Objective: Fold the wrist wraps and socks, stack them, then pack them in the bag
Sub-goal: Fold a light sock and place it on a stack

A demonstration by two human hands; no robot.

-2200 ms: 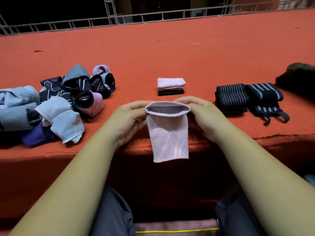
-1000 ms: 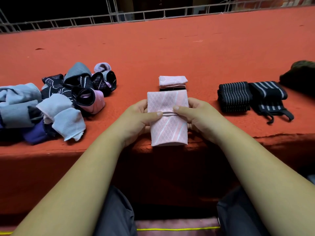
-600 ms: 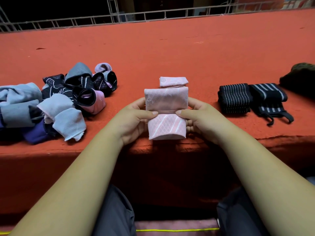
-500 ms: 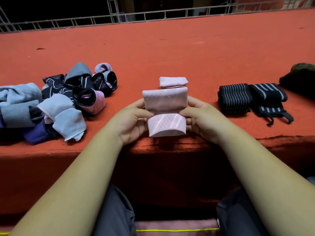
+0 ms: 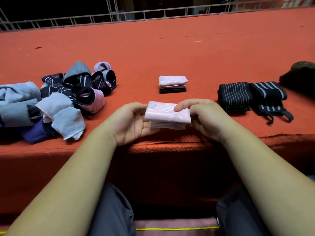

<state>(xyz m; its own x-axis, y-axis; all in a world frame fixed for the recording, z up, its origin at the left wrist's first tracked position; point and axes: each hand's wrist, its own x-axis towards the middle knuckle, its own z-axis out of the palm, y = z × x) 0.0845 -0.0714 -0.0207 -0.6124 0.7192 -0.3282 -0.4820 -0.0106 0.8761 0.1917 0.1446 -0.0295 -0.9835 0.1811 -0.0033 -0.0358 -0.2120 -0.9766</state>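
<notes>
The table, covered in red felt-like cloth, is running out of frame on both sides. Its near edge is showing a wrinkled, frayed lip just below the hands. A broad bare stretch is lying open between the items and the metal railing at the far edge.

The sock pile at left is being cut off by the frame. Its knit pieces in grey, pale blue, black, pink and purple are overlapping, so no count is possible.

Two wrist wraps, black with pale stripes, are lying folded side by side, with loops trailing from the right-hand one.

A dark bundle at far right is being cropped and is too dim to identify.

The left hand is cupping the pink sock from beneath, palm up, fingertips hidden under it. The right hand is pinching its other end, one digit on top and the rest curled out of sight. The sock, folded into a flat patterned rectangle, is sitting near the front edge; whether it is touching the cloth cannot be told.

The stack, pink folds on black, is sitting just beyond.
</notes>
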